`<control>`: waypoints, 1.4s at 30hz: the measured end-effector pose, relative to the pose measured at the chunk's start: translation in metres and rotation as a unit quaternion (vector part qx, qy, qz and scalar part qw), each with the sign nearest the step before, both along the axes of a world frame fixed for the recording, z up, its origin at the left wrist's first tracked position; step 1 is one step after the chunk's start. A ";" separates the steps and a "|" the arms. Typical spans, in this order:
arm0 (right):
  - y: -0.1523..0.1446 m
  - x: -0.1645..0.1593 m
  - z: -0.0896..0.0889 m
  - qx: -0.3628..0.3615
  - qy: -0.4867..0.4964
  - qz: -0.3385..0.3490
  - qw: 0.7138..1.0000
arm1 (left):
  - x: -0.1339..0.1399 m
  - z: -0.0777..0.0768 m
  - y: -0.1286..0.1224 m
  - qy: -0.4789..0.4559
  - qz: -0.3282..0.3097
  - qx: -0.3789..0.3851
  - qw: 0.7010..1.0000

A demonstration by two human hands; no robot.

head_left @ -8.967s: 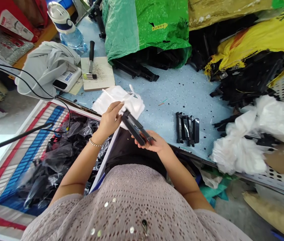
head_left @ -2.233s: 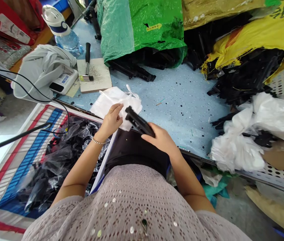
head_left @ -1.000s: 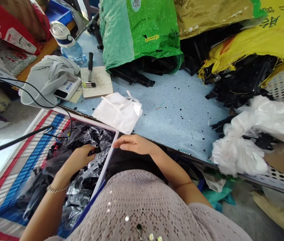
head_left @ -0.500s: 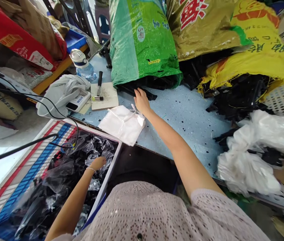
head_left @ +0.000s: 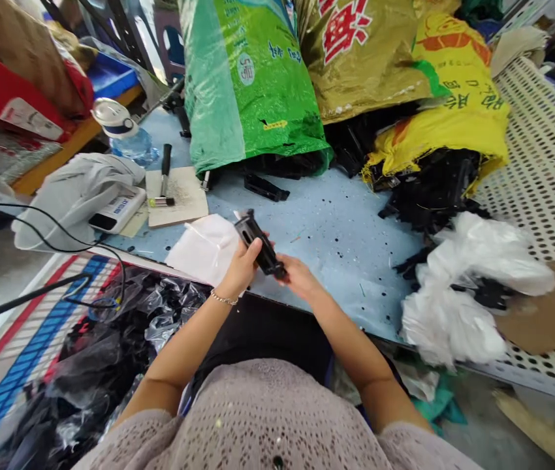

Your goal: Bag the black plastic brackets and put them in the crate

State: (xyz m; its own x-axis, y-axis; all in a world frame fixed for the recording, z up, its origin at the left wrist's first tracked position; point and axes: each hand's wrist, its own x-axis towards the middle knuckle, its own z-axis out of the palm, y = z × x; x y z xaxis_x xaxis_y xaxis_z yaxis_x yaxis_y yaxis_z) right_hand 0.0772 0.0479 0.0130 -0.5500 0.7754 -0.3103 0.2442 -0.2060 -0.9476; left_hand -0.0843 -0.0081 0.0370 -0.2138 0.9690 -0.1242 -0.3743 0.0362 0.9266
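Both hands hold a long black plastic part (head_left: pixel 258 240) over the front edge of the blue table (head_left: pixel 329 241). My left hand (head_left: pixel 244 264) wraps its upper end, thumb on top. My right hand (head_left: pixel 297 275) grips the lower end, its fingertips partly hidden behind the part. Under and beside my left hand lies a white cloth pouch (head_left: pixel 199 251). Another black plastic part (head_left: pixel 266 187) rests on the table before the mouth of a green sack (head_left: pixel 258 98), where more black pieces show.
A brush (head_left: pixel 165 171) lies on a stained board (head_left: pixel 179 212), beside a white device (head_left: pixel 118 209) and a bottle (head_left: pixel 128 134). Gold (head_left: pixel 360 72) and yellow (head_left: pixel 458 98) sacks stand behind. White plastic bags (head_left: pixel 454 326) sit right; a striped bin (head_left: pixel 45 352) with wrapped black parts is left.
My right hand has come back from the green sack with a black plastic part. My left hand has risen out of the bin and taken hold of it too. The view has shifted.
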 end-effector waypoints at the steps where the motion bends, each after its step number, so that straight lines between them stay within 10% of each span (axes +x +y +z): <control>1: -0.011 0.011 0.005 0.028 -0.008 -0.006 1.000 | 0.010 0.002 0.003 -0.029 -0.003 -0.018 0.999; 7: 0.013 0.037 0.036 0.405 -0.200 -0.055 0.890 | 0.049 0.013 -0.011 -0.081 -0.079 -0.093 0.989; 11: 0.031 0.032 0.038 0.402 -0.246 0.002 0.882 | 0.059 0.011 -0.012 -0.094 -0.057 -0.116 0.987; 20: -0.032 0.053 0.025 0.437 -0.173 0.163 0.868 | 0.045 -0.010 0.008 -0.063 -0.031 -0.157 0.985; 27: 0.099 -0.017 0.037 0.430 -0.256 0.040 0.865 | 0.097 -0.032 0.027 0.275 -0.093 -0.190 0.938; 32: 0.180 -0.081 0.018 0.410 -0.406 0.085 0.812 | 0.117 -0.033 0.021 0.282 -0.139 -0.176 0.933; 36: 0.153 -0.063 0.021 0.322 -0.384 0.098 0.860 | 0.074 -0.041 0.034 0.063 -0.007 -0.128 0.990; 42: 0.052 0.016 0.039 0.311 -0.181 0.129 0.924 | 0.033 -0.024 0.048 -0.137 0.158 -0.042 0.977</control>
State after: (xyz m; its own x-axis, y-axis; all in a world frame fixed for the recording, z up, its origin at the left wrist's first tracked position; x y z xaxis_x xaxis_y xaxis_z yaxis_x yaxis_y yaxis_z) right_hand 0.0932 0.1003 0.0519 -0.6887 0.7234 -0.0488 0.5329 0.4594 -0.7106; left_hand -0.0512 0.0398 0.0129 -0.4482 0.8440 -0.2947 -0.6125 -0.0498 0.7889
